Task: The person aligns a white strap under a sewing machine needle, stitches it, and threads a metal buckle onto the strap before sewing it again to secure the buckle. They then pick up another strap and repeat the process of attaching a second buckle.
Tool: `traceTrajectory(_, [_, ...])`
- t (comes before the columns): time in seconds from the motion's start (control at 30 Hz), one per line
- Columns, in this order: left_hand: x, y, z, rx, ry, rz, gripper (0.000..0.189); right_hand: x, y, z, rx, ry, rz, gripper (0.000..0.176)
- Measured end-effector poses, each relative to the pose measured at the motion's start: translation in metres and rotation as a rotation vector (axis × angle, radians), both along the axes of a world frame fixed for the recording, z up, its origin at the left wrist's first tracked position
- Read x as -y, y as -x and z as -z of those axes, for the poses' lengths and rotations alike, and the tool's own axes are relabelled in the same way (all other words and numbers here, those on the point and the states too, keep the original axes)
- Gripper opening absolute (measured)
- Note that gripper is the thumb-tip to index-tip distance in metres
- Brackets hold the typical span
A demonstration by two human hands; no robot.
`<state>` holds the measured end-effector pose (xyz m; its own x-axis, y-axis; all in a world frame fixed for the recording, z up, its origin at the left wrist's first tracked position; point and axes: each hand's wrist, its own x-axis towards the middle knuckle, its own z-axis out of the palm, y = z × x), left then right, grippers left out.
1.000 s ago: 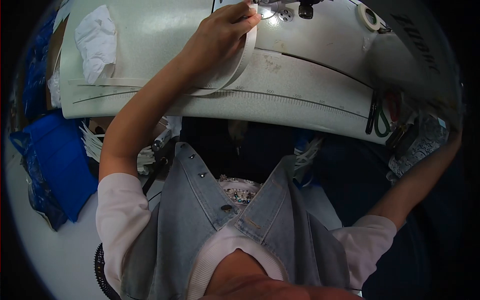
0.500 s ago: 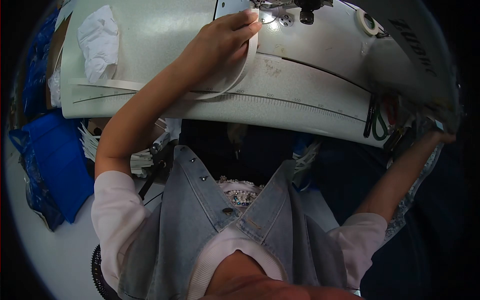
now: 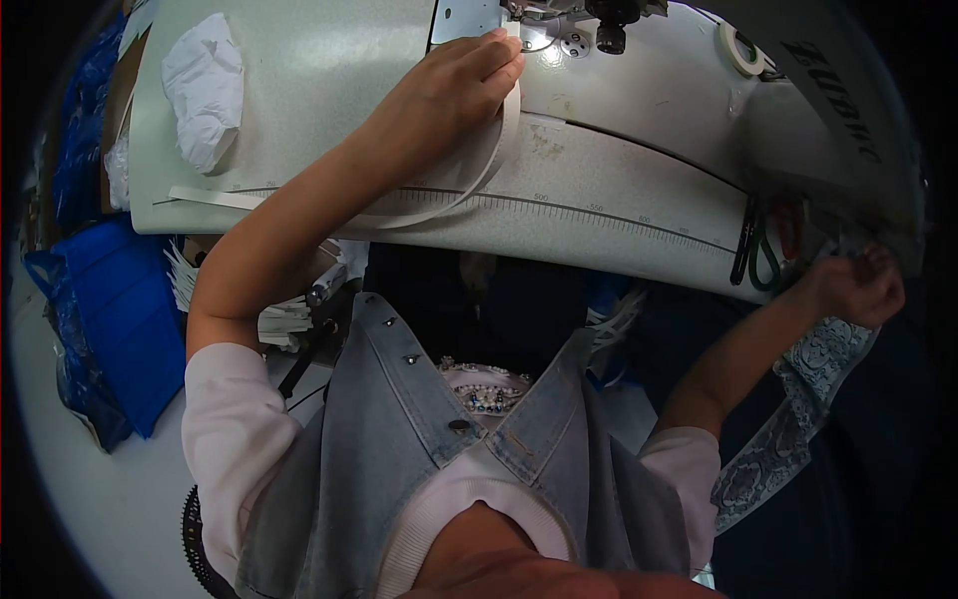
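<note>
My left hand [image 3: 464, 85] lies at the machine's needle area, thumb and fingertips closed on a narrow white strip [image 3: 512, 120] close to the presser foot [image 3: 513, 12]. From there the strip curves down across the printed ruler [image 3: 589, 212] and passes under my forearm, its loose end lying at the left. At the right, my right hand [image 3: 860, 285] is raised beside the table corner, fingers curled and slightly blurred; what they hold, if anything, I cannot make out. White lace trim [image 3: 768, 459] hangs just below that hand, overlapping the wrist in this view.
A crumpled white cloth [image 3: 205, 92] rests on the sewing table [image 3: 329, 90] at the left. Green-handled scissors [image 3: 763, 250] and a red-handled tool [image 3: 790, 228] sit by the right corner. A tape roll [image 3: 740, 48] lies behind. Blue packaging [image 3: 115, 319] is at the left.
My right hand has come from behind the machine head toward my body, and more lace shows below it. The left hand stays by the needle; the strip's loose end has shifted right.
</note>
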<state>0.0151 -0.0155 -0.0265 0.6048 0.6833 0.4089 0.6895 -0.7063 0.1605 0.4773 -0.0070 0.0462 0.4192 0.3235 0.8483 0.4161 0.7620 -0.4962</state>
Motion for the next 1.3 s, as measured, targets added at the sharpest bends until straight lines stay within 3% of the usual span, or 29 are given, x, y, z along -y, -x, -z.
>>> traceTrajectory(0.07, [0.01, 0.001, -0.005, 0.011, 0.0, -0.008, 0.03, 0.01, 0.036, 0.005, 0.066, 0.042, -0.065, 0.003])
traceTrajectory(0.1, [0.02, 0.005, -0.01, -0.011, 0.046, 0.038, 0.03, 0.016, 0.052, 0.007, 0.249, 0.042, -0.097, 0.005])
traceTrajectory(0.23, [0.034, 0.004, -0.015, -0.06, 0.088, 0.065, 0.038, 0.041, 0.131, 0.015, 0.56, 0.055, -0.175, 0.016])
traceTrajectory(0.43, [0.011, 0.002, -0.003, -0.047, 0.031, 0.028, 0.043, 0.046, 0.197, 0.025, 0.819, 0.453, -0.471, 0.014])
traceTrajectory(0.53, [0.015, 0.003, 0.0, 0.012, 0.053, 0.027, 0.044, 0.041, 0.224, 0.032, 0.963, 0.525, -0.591, 0.016])
traceTrajectory(0.87, [0.065, 0.031, -0.018, 0.142, 0.288, 0.214, 0.031, 0.08, 0.257, 0.045, 1.089, 0.571, -0.759, 0.037])
traceTrajectory(0.93, [0.054, 0.04, -0.024, 0.299, 0.425, 0.154, 0.028, 0.086, 0.257, 0.042, 1.157, 0.63, -0.712, 0.042])
traceTrajectory(1.03, [-0.004, 0.05, -0.021, 0.511, 0.359, -0.032, 0.022, 0.092, 0.26, 0.038, 1.17, 0.661, -0.679, 0.042])
traceTrajectory(1.13, [-0.081, 0.055, -0.003, 0.534, 0.44, -0.155, 0.024, 0.089, 0.261, 0.036, 1.194, 0.645, -0.69, 0.041])
traceTrajectory(1.3, [-0.139, 0.017, -0.004, 0.603, 0.373, -0.044, 0.023, 0.063, 0.263, 0.022, 1.236, 0.653, -0.806, 0.033])
